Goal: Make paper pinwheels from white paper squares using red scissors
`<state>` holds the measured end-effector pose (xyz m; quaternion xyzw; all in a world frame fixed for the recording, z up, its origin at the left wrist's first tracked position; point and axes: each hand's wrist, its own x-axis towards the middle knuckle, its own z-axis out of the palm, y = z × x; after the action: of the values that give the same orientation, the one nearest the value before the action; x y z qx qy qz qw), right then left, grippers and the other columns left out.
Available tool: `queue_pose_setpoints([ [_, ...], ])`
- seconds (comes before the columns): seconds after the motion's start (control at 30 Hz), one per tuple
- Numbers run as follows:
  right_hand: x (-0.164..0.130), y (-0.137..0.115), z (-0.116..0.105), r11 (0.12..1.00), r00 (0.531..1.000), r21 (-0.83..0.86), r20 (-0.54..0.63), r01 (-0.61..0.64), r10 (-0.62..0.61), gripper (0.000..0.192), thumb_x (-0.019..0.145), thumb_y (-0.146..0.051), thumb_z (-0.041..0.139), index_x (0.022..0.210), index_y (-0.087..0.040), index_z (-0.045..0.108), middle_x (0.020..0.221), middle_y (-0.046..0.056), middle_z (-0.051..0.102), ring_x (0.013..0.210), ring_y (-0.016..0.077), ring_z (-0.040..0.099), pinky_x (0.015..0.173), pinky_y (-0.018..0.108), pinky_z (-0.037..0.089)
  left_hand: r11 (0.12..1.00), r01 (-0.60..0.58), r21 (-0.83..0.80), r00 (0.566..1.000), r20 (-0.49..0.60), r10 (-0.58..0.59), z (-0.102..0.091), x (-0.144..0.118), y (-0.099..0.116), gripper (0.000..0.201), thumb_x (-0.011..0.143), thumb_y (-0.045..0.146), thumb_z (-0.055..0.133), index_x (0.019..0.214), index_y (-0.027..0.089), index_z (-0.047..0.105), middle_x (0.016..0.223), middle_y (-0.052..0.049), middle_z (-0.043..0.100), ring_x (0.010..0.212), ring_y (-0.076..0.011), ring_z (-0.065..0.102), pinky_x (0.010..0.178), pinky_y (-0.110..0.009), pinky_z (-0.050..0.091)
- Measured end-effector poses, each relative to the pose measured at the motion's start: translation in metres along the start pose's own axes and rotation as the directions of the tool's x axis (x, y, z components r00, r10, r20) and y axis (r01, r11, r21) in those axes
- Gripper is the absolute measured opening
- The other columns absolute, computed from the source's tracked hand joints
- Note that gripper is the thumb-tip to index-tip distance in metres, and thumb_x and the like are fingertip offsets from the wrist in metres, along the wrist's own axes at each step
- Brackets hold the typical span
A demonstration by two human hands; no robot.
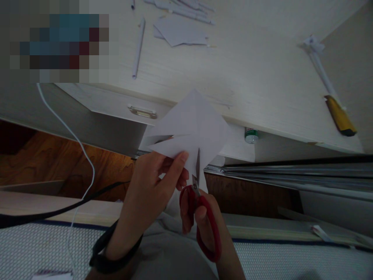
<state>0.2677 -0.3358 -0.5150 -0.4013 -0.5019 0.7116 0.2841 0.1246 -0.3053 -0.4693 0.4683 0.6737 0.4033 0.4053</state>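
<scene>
My right hand [204, 217] grips the red scissors [204, 217], long axis running toward 12 o'clock, blades up in the paper [189, 124]. My left hand [151, 182] pinches the paper's lower edge. Beyond, at 12, lies the desk [247, 77].

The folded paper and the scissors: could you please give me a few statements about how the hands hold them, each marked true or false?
1. The left hand pinches the folded white paper. True.
2. The scissors have blue handles. False: the handles are red.
3. The right hand holds the scissors with the blades in the paper's lower edge. True.
4. The paper lies flat on the desk. False: it is held up in front of the desk.
5. A dark band sits on the left wrist. True.
</scene>
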Motion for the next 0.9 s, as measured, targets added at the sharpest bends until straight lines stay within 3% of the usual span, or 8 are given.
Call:
queue_pose_setpoints([
  [0.7, -0.0027, 0.0067, 0.0003, 0.997, 0.997, 0.039, -0.037, -0.06, 0.061, 0.06, 0.083, -0.077, 0.046, 0.071, -0.018, 0.053, 0.046, -0.005, 0.044, 0.039, 0.0082, 0.041, 0.04, 0.019, 0.032, 1.0, 0.004, 0.017, 1.0, 0.001, -0.004, 0.0007, -0.0004, 0.0012, 0.036, 0.085, 0.03, 0.053, 0.049, 0.023, 0.05, 0.043, 0.005, 0.053, 0.041, -0.0102, 0.051, 0.044, -0.021, 0.043],
  [0.9, -0.0011, 0.0071, 0.0004, 0.993, 0.996, 0.097, -0.061, -0.06, 0.067, 0.061, 0.078, -0.078, 0.051, 0.067, -0.019, 0.052, 0.045, -0.006, 0.043, 0.036, 0.0069, 0.037, 0.037, 0.019, 0.029, 0.998, -0.006, 0.07, 1.0, -0.002, 0.006, 0.0028, -0.0008, -0.0042, 0.034, 0.086, 0.035, 0.051, 0.054, 0.024, 0.051, 0.049, 0.002, 0.057, 0.047, -0.0138, 0.055, 0.05, -0.027, 0.042],
])
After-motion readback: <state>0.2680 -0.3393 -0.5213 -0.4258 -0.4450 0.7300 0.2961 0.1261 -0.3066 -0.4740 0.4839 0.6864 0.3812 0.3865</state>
